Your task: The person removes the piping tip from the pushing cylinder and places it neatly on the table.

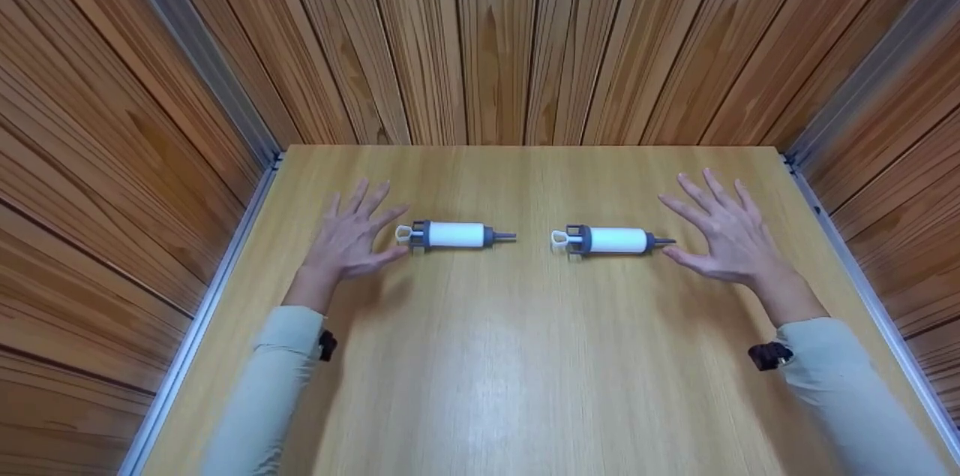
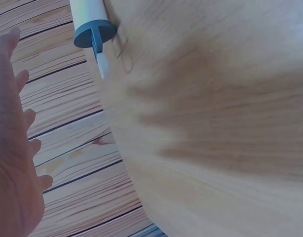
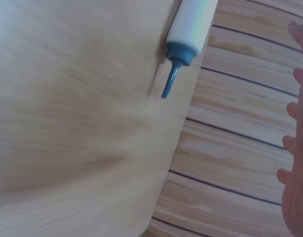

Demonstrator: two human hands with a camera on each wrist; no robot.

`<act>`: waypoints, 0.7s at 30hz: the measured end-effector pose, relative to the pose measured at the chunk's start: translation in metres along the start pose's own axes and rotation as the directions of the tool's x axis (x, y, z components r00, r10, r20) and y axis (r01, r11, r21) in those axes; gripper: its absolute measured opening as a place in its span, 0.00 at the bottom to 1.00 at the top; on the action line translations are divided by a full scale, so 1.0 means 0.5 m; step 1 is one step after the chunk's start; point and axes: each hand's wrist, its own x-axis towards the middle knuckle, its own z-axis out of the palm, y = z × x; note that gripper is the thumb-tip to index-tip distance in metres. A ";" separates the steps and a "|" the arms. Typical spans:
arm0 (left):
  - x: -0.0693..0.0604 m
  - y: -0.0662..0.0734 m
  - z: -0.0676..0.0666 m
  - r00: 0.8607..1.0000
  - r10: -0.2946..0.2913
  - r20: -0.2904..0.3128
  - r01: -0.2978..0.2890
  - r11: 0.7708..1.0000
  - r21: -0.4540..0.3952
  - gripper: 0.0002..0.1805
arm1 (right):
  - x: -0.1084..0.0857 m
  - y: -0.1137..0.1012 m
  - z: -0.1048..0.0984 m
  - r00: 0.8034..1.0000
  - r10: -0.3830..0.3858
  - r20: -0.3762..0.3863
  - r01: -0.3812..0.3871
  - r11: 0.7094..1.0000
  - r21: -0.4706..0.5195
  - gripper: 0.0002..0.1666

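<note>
Two large syringes with white barrels, grey end caps and grey nozzles lie on the table, both with nozzles pointing right. The left syringe has its white ring handle towards my left hand, whose fingers are spread around nothing. Beside the nozzle of the right syringe is my right hand, also with fingers spread. In the left wrist view, the handle end of the left syringe shows apart from the hand. The right wrist view has the nozzle end of the right syringe, apart from the hand.
The wooden table carries both syringes, with shadows of the arms on it. Wood-panelled walls stand behind and at both sides. Metal rails run along the table's side edges.
</note>
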 end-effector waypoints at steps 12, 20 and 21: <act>0.031 0.023 0.027 1.000 0.022 -0.005 -0.022 0.992 -0.125 0.45 | 0.025 -0.049 0.017 0.998 -0.023 -0.059 0.028 0.996 0.089 0.51; 0.067 0.047 0.059 1.000 0.022 -0.009 -0.023 0.983 -0.180 0.47 | 0.029 -0.063 0.032 0.993 -0.049 -0.109 0.065 0.987 0.146 0.50; 0.073 0.051 0.064 1.000 0.024 -0.008 -0.025 0.981 -0.191 0.47 | 0.028 -0.064 0.032 0.991 -0.053 -0.122 0.071 0.986 0.152 0.50</act>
